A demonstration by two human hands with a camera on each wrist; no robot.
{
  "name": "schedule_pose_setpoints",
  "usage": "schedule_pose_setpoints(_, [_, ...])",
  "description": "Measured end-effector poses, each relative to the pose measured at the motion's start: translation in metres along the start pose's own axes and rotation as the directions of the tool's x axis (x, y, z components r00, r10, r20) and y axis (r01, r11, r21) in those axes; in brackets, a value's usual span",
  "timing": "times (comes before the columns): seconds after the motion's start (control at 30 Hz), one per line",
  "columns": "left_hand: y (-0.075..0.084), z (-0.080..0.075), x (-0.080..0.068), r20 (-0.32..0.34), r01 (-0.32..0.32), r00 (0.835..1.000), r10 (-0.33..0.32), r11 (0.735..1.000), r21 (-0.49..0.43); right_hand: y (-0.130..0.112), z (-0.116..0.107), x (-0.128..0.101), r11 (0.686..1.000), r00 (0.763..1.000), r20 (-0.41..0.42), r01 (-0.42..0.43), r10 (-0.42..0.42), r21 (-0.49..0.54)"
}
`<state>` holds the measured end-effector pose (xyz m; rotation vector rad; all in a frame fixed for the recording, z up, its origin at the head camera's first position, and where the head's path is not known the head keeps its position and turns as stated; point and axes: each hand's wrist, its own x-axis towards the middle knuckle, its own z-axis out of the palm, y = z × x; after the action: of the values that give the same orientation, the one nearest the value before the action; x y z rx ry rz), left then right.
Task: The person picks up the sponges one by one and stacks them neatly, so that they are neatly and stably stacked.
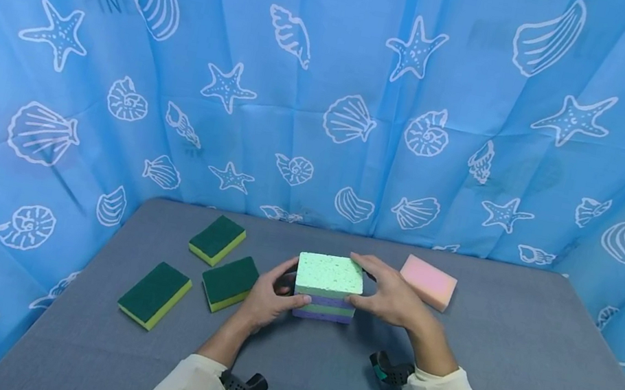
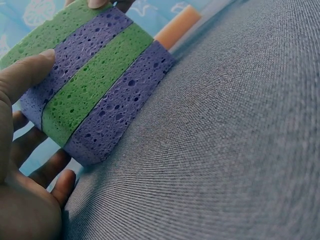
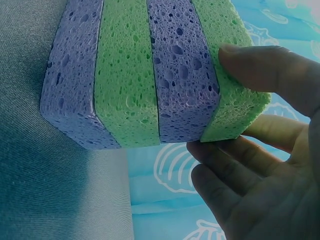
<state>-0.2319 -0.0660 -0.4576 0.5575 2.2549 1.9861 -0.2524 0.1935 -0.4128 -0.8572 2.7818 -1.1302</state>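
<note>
A stack of sponges, alternating purple and green, stands on the table in the middle of the head view. Its top green sponge (image 1: 330, 275) is held by my right hand (image 1: 393, 298), thumb on the near face and fingers at the far side. My left hand (image 1: 267, 298) holds the stack's left side, its thumb on the upper purple sponge (image 2: 65, 70) and its fingers along the side. Below that lie another green sponge (image 3: 125, 75) and the bottom purple sponge (image 3: 72, 75), which touches the table.
Left of the stack, three green-and-yellow scouring sponges (image 1: 218, 239) lie spread on the grey table (image 1: 508, 369). A pink-orange sponge (image 1: 427, 281) lies behind my right hand. A blue curtain (image 1: 331, 87) with shell prints hangs along the table's back edge.
</note>
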Motion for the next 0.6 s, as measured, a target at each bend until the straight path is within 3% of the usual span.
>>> schedule_pose_setpoints(0.6, [0.0063, -0.0003, -0.0001, 0.001, -0.012, 1.000, 0.012, 1.000, -0.007, -0.0018, 0.0000, -0.0018, 1.000, 1.000, 0.006, -0.017, 0.017, 0.005])
